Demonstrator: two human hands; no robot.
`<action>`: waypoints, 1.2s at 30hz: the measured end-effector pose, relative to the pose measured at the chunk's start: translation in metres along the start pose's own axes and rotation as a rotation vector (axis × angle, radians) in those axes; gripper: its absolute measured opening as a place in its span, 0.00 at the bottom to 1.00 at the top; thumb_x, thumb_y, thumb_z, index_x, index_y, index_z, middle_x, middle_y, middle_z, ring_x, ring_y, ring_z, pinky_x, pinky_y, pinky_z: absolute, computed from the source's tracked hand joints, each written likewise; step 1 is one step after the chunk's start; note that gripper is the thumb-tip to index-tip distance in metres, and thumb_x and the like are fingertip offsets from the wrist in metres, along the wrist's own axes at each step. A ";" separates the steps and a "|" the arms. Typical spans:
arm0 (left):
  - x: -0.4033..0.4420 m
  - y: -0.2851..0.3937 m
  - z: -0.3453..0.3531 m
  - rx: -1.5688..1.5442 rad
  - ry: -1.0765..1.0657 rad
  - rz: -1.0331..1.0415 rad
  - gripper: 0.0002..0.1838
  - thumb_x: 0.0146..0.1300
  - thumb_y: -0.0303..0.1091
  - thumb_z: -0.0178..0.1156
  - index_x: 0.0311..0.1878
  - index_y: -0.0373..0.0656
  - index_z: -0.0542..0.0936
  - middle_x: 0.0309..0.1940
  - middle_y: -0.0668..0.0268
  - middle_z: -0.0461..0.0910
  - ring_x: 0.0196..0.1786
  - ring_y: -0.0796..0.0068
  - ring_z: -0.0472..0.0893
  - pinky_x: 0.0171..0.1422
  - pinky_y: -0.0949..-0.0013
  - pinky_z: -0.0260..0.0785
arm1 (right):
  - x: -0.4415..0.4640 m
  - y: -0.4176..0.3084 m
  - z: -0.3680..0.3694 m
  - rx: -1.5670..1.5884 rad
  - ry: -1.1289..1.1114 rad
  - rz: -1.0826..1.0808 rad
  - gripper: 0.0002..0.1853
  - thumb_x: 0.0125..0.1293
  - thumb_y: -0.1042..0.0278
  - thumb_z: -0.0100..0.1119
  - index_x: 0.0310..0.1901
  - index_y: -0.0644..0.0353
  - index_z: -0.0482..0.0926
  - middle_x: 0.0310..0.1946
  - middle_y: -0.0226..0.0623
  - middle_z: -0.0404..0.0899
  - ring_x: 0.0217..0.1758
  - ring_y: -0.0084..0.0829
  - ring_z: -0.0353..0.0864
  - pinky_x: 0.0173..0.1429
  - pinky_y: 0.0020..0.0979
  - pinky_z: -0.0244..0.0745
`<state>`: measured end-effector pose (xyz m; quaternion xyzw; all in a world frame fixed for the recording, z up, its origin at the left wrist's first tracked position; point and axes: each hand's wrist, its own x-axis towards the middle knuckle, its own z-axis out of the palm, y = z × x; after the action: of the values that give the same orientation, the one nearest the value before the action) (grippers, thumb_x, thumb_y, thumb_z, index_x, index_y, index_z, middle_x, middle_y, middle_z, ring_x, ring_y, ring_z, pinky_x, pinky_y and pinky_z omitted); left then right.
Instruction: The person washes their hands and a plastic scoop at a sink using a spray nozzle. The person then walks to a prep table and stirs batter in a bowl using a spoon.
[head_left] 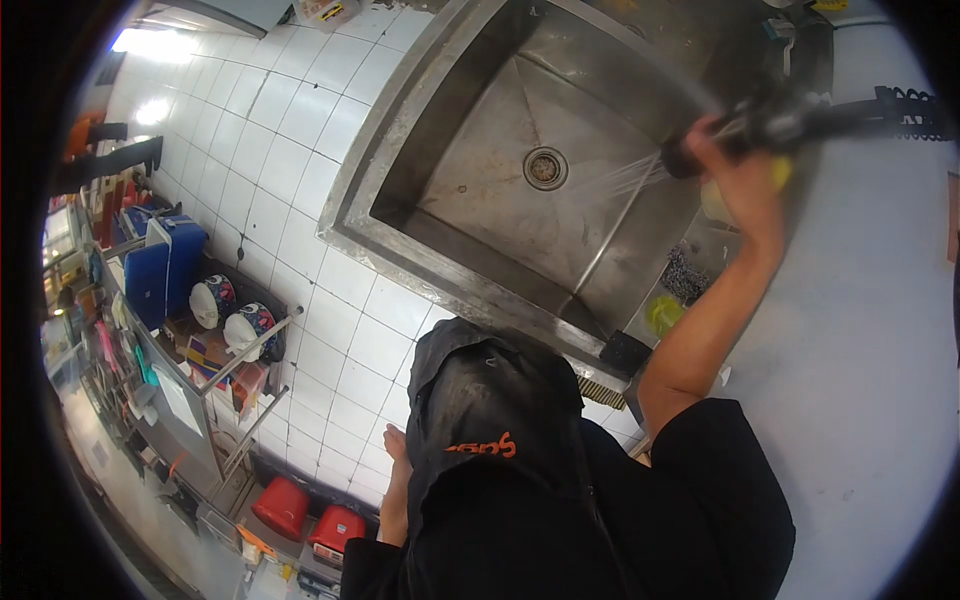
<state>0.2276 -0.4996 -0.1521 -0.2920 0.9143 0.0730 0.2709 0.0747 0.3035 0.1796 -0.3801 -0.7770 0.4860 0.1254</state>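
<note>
My right hand (742, 185) is closed around a black faucet sprayer (690, 155), partly blurred by motion. Thin jets of water leave its head and fall into the steel sink (500, 180), towards the round drain (546, 168). At the lower left, my left hand (397, 445) hangs beside the black apron (490, 400), its visible fingers stretched out and nothing seen in them. Part of that hand is hidden behind the apron. Below my right forearm lie a steel wool scourer (685, 273) and a yellow-green sponge (664, 314) on the sink's edge.
A black block (625, 352) sits at the sink's near corner, beside a striped brush-like item (601, 391). White floor tiles (330, 160) run along the left. A metal rack (245, 360) holds patterned bowls, and red containers (282, 507) stand below. The wall (850, 350) is on the right.
</note>
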 end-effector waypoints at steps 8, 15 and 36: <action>0.005 -0.011 0.009 0.048 -0.027 -0.028 0.35 0.73 0.58 0.37 0.45 0.28 0.77 0.44 0.33 0.79 0.51 0.31 0.76 0.57 0.42 0.67 | 0.009 0.026 -0.043 -0.343 0.020 -0.024 0.15 0.61 0.59 0.69 0.43 0.60 0.80 0.31 0.28 0.79 0.35 0.22 0.75 0.43 0.27 0.70; 0.004 -0.005 0.004 0.032 -0.027 -0.014 0.35 0.73 0.57 0.37 0.45 0.28 0.77 0.44 0.33 0.79 0.51 0.31 0.77 0.57 0.43 0.67 | -0.005 0.005 -0.038 -0.290 -0.083 0.079 0.16 0.61 0.58 0.68 0.44 0.59 0.79 0.30 0.27 0.78 0.33 0.22 0.74 0.41 0.26 0.69; -0.016 0.013 -0.016 0.116 -0.062 0.081 0.35 0.73 0.56 0.36 0.45 0.27 0.77 0.44 0.33 0.79 0.52 0.32 0.77 0.59 0.44 0.67 | -0.005 -0.004 -0.011 0.033 -0.155 -0.019 0.14 0.62 0.60 0.70 0.42 0.61 0.80 0.29 0.28 0.78 0.25 0.18 0.73 0.31 0.22 0.68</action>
<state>0.2241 -0.4851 -0.1304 -0.2362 0.9193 0.0397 0.3124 0.0823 0.3067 0.1893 -0.3317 -0.7798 0.5255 0.0759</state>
